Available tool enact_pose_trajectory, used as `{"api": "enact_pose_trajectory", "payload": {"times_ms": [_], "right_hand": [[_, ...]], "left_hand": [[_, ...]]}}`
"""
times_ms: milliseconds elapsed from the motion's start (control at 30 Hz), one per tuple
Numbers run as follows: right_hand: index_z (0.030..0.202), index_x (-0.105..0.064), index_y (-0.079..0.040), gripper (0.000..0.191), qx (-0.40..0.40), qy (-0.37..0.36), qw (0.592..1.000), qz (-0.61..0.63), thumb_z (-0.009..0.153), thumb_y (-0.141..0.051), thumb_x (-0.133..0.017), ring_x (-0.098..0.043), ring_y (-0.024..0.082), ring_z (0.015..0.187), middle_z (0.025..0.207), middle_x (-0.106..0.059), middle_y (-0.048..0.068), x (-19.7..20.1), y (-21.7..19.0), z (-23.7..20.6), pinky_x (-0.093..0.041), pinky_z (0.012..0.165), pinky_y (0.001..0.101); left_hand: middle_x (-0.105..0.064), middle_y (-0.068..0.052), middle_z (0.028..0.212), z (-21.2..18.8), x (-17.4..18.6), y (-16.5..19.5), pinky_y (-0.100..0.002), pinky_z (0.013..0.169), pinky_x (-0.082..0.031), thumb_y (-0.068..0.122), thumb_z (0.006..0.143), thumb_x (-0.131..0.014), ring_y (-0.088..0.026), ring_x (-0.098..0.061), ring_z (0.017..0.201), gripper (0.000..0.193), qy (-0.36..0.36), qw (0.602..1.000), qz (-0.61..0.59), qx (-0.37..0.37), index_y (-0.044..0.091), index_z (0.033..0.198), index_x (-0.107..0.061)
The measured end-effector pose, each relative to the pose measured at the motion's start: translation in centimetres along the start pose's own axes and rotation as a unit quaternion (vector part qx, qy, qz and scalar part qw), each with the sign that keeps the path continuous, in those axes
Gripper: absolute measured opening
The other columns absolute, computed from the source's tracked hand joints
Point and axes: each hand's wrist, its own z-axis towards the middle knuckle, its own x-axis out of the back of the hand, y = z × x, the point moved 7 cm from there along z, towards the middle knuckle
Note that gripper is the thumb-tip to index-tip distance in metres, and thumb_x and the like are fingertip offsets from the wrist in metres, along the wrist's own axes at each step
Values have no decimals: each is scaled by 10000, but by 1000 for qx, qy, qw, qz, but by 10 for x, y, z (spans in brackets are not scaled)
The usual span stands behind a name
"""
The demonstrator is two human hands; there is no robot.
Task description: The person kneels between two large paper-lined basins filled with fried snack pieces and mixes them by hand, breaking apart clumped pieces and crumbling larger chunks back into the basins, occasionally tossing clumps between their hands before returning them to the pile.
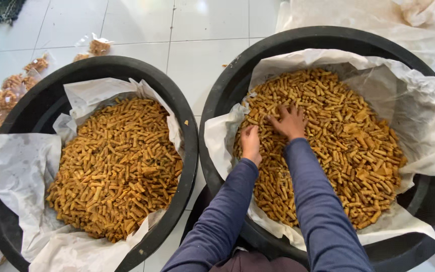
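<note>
Two round black plastic tubs stand on the white tiled floor (202, 45); the right tub (328, 38), lined with crinkled white paper (419, 100), holds short golden-brown fried snack sticks (348, 136); the left tub (41, 93) holds similar sticks; the left hand (250, 143) rests curled on the snacks; the right hand (290, 122) lies spread, fingers pressed among them; neither visibly grips anything.

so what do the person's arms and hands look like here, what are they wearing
Both arms are covered by long, plain sleeves in a dark blue-grey knit fabric, ending at the wrists. The left sleeve and right sleeve match and show soft folds, with no pattern. The left hand and right hand are bare: no gloves, rings, watch or bracelets show.
</note>
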Motion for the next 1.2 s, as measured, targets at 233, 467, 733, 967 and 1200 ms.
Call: {"api": "enact_pose_trajectory", "payload": {"times_ms": [233, 467, 733, 967, 1200], "right_hand": [[1562, -413, -399, 795, 70, -136, 975, -159, 845, -697, -582, -203, 454, 1534, 1677, -270, 120, -21, 10, -71, -249, 1174, 689], [1583, -352, -343, 808, 121, -311, 932, -144, 884, -629, -638, -255, 413, 1514, 1691, -159, 143, -75, 21, -151, -315, 1204, 532], [1607, -340, -349, 744, -100, -101, 985, -102, 947, -645, -513, -62, 469, 1592, 1746, -72, 106, -14, 106, -111, -217, 1195, 719], [1644, -233, -354, 1038, -119, -107, 981, -113, 799, -900, -487, -12, 560, 1555, 1726, 5, 214, -70, 81, -142, -114, 1210, 719], [1628, -350, -288, 938, 53, -346, 930, 115, 845, -768, -542, -129, 420, 1585, 1675, -262, 185, -99, 77, -182, -134, 1259, 543]], "left_hand": [[-594, -93, 1112, -26, 19, -35, -428, 972, -373, 221, 1012, -596, -228, -511, 1017, 218, 18, 982, 4, 188, 15, 1037, -532], [-253, -95, 1666, -43, 48, -32, -419, 1204, -346, 295, 997, -595, -286, -346, 1486, 754, 48, 977, -61, 201, 97, 1610, -204], [-221, -138, 1688, -50, 75, -42, -445, 1192, -352, 331, 973, -602, -324, -329, 1499, 818, 119, 955, 162, 217, 65, 1632, -197], [-263, -151, 1668, -52, 75, -52, -464, 1184, -363, 392, 982, -566, -339, -366, 1474, 811, 137, 918, 250, 274, 55, 1628, -210], [-304, -163, 1649, -54, 83, -60, -482, 1176, -373, 453, 991, -529, -353, -403, 1449, 813, 127, 901, 299, 289, 45, 1624, -223]]}}
